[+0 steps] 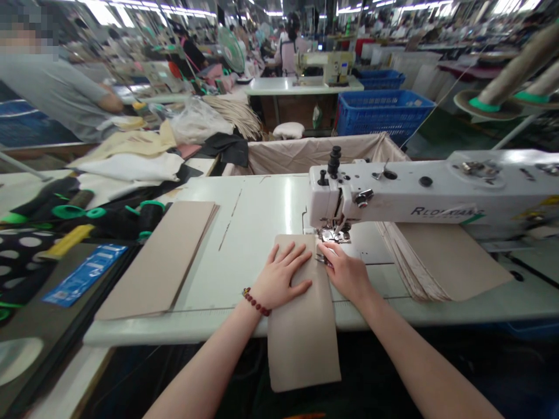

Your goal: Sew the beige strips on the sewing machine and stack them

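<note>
A beige fabric panel lies lengthwise before me, its far end close to the presser foot of the sewing machine. Its near end hangs past the table's front edge. My left hand rests flat on the panel with fingers spread, a red bead bracelet at its wrist. At the panel's right edge, my right hand is closed around what look like thread snips. Their metal tips point left over the panel; the rest is hidden in my fingers.
Beige panels lie stacked at the left, and another pile sits beneath the machine arm. Black thread spools and a blue packet are farther left. Behind the table stand a cloth-lined bin and a blue crate.
</note>
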A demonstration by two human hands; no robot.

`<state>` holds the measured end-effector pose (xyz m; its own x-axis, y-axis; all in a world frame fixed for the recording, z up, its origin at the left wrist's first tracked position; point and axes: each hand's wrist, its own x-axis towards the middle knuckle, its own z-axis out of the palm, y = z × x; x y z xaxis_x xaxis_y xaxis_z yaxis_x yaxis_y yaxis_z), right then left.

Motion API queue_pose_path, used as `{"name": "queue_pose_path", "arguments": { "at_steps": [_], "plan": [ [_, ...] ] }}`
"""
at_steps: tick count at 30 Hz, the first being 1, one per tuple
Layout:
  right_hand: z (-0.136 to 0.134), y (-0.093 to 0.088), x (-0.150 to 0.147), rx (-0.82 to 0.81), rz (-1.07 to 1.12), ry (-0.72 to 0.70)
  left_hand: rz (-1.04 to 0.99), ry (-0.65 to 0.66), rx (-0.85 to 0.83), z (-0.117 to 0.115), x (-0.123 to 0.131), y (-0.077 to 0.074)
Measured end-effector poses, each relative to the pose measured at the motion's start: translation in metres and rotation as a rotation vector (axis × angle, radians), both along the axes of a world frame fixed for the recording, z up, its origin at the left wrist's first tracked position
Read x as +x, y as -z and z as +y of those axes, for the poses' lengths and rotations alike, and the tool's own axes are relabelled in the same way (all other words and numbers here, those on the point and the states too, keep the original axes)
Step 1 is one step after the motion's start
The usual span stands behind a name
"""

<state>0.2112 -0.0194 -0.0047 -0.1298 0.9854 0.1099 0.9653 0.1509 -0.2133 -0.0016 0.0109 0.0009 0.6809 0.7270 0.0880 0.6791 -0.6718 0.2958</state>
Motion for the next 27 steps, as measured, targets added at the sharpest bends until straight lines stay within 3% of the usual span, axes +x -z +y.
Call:
{"name": "queue_pose_path", "arguments": {
  "at_steps": [27],
  "plan": [
    [-0.0011, 0.0020, 0.0032, 0.020, 0.056, -0.017, -0.041, -0.042, -0.046, 0.0004, -0.0030, -0.0021]
  ]
}}
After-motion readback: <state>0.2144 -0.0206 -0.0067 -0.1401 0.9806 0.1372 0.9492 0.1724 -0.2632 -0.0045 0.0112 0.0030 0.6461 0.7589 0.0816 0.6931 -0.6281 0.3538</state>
